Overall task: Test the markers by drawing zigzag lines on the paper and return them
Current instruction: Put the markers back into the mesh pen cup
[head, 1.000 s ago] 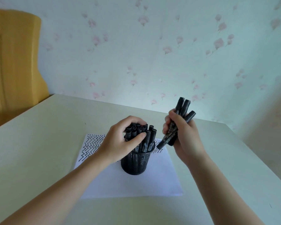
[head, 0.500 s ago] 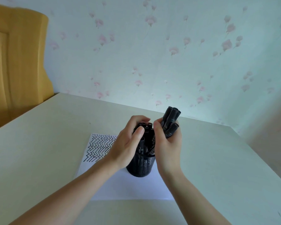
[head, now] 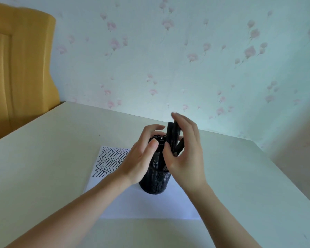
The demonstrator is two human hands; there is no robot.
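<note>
A black mesh cup [head: 155, 182] full of black markers [head: 158, 140] stands on the white paper [head: 141, 203], whose far left corner carries rows of zigzag lines [head: 111, 161]. My left hand [head: 141, 156] curls round the tops of the markers in the cup, thumb in front and fingers behind. My right hand [head: 185, 153] is at the cup's right side with its fingers stretched out straight. A small bundle of markers [head: 174, 136] stands between its thumb and fingers, lower ends down in the cup, one leaning to the right.
The paper lies on a pale table [head: 43, 176] that ends at a flowered wall [head: 168, 68] behind. A yellow wooden panel [head: 16, 68] stands at the far left. The table's right edge [head: 284, 178] runs diagonally to the near right.
My right hand brought its bundle of markers left and down into the cup, then straightened its fingers from a fist. My left hand stayed round the markers in the cup.
</note>
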